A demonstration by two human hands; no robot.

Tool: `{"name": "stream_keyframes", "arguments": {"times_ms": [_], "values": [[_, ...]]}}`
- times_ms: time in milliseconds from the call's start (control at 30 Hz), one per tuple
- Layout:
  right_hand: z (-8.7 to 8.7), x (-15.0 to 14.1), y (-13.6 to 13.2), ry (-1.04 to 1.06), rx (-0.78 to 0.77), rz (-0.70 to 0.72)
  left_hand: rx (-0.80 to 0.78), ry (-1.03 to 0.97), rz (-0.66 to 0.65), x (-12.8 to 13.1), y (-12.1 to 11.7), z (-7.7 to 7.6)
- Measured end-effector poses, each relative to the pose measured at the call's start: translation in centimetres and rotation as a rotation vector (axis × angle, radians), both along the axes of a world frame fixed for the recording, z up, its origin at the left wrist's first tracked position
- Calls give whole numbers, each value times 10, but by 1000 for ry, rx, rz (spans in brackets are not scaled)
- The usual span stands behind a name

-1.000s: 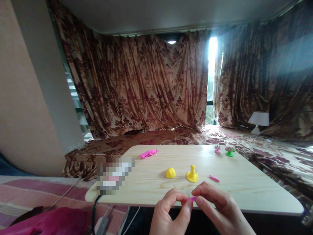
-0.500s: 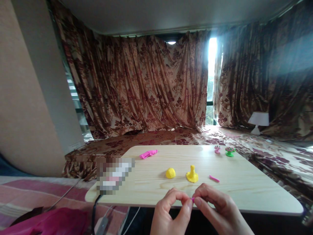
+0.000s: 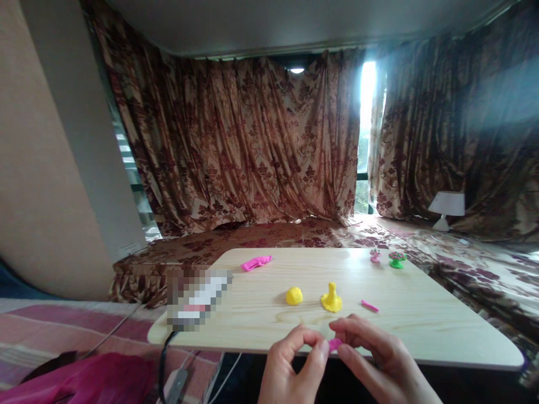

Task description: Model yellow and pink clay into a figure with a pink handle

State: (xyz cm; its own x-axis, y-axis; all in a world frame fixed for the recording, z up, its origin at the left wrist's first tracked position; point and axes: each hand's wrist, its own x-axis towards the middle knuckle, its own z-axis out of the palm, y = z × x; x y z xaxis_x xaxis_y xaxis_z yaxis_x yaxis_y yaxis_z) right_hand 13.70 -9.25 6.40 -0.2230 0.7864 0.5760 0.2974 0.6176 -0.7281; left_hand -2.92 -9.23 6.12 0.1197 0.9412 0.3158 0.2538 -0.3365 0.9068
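Over the table's near edge, a small flattened piece of pink modelling clay (image 3: 334, 344) sits between the fingertips of both hands. My left hand (image 3: 295, 362) pinches its left side with thumb and index finger. On the right side, the thumb of my right hand (image 3: 377, 353) presses against it, with the index finger lifted above. Beyond my hands stands a yellow clay form (image 3: 331, 298) with a wide base and upright stem. To its left rests a rounded yellow clay lump (image 3: 293, 295), to its right a thin pink clay strip (image 3: 370, 306).
The pale wooden table (image 3: 446, 331) bears a larger pink clay lump (image 3: 256, 263) at the back left. At the back right are a green clay figure (image 3: 396, 260) and a small pink one (image 3: 375, 256). A blurred-out object (image 3: 200, 300) with a black cable lies left.
The pink clay between my fingertips shows larger and flatter now. My right index finger has lifted and moved slightly left. The things on the table stay in place.
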Motion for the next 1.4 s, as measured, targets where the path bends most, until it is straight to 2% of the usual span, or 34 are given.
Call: {"name": "stream_keyframes", "arguments": {"times_ms": [133,267,500,667,800,933,1100,1400], "values": [[5,-1,0,-70,66,78,-16,-45,-27,0,-1,1],[8,-3,1,-123,51,57,-24,-56,-67,-2,-1,2],[8,-5,1,-107,51,99,-31,-81,-35,0,-1,-1],[8,-6,1,-119,43,92,-17,-63,-79,-1,-2,1],[5,-5,0,-78,29,96,-37,-64,-72,-1,2,-5],[3,0,-1,-68,-38,10,63,-15,-18,1,4,-10],[2,2,2,-161,-94,15,275,13,1,5,2,-9],[5,0,1,-136,-89,26,181,23,3,4,0,-9]]}}
